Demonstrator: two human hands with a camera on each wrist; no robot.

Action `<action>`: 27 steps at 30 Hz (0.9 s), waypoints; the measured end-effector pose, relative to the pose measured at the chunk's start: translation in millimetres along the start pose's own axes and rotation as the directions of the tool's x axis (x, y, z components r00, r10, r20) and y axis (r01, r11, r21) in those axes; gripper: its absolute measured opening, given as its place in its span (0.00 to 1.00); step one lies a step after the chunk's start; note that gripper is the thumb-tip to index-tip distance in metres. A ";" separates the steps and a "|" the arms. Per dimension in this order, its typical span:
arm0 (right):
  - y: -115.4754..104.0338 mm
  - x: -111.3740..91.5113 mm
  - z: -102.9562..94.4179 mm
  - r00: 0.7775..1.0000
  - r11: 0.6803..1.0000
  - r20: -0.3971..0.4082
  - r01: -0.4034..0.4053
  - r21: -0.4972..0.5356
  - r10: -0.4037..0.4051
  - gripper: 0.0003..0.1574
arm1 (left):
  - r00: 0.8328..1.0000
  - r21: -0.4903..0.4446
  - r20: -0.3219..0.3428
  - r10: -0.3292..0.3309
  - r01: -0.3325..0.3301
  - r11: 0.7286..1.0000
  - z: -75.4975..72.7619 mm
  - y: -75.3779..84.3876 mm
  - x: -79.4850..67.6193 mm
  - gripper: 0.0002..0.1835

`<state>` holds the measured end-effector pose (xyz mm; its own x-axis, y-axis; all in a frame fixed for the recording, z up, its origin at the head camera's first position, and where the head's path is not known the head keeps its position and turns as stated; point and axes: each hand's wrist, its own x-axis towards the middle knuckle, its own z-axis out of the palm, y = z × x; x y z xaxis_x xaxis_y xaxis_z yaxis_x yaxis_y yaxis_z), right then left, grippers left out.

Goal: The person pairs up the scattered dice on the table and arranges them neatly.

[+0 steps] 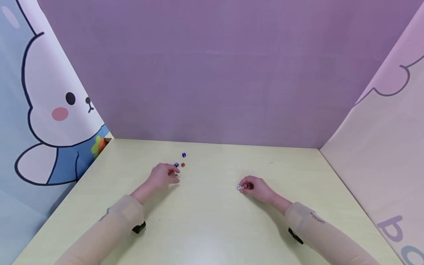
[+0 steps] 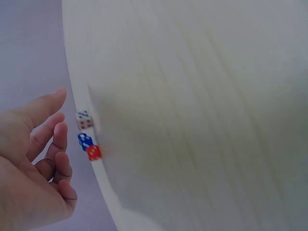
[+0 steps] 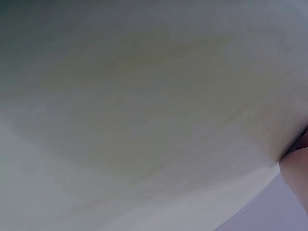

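My left hand [image 1: 161, 175] is at the left-centre of the table, its thumb and fingers apart around a white die [image 1: 175, 176]. In the left wrist view the fingers are loosely bent, and the white die [image 2: 84, 120], a blue die [image 2: 85, 141] and a red die [image 2: 94, 153] lie beyond the fingertips. Just past that hand, the head view shows a blue die [image 1: 176, 165] beside a red die [image 1: 183, 165], with another blue die [image 1: 183, 155] farther back. Right of centre, my right hand [image 1: 257, 188] pinches a white die [image 1: 239, 187] between thumb and fingertips.
The pale wooden table [image 1: 205, 221] ends at a purple backdrop [image 1: 212, 81]. A rabbit-print panel [image 1: 59, 73] stands at the left, and a pale printed panel [image 1: 391, 147] at the right. The right wrist view shows mostly blurred tabletop.
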<state>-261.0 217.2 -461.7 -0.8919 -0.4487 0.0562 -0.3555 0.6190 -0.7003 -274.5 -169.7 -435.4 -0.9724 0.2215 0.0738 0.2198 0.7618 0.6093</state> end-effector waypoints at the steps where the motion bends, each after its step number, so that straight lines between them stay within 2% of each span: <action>1: -0.2 -0.3 0.2 1.000 1.000 0.002 -0.004 0.000 0.004 0.09 | 1.000 0.006 -0.003 -0.011 0.011 1.000 -0.8 -2.5 -0.5 0.15; 5: 1.3 -0.4 0.7 1.000 1.000 0.001 0.003 -0.009 -0.003 0.09 | 0.998 0.042 -0.022 -0.063 0.064 0.997 -1.4 -8.9 -0.4 0.12; 11: 1.0 0.3 0.9 1.000 1.000 0.001 0.002 -0.015 -0.002 0.09 | 0.994 0.137 -0.056 -0.089 0.096 0.986 3.2 -10.2 3.4 0.07; 19: -1.4 0.4 -0.8 1.000 1.000 0.002 -0.004 -0.012 0.004 0.09 | 0.996 0.185 -0.046 -0.073 0.081 0.980 11.9 5.9 11.9 0.08; 27: -1.7 -0.6 0.4 1.000 1.000 0.002 0.001 -0.008 -0.001 0.08 | 0.999 0.231 -0.036 -0.037 0.044 0.972 28.1 21.5 20.0 0.07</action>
<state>-259.7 216.1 -460.9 -0.8911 -0.4505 0.0551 -0.3583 0.6238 -0.6946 -287.1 -131.7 -443.0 -0.9820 0.1712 0.0798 0.1889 0.8910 0.4128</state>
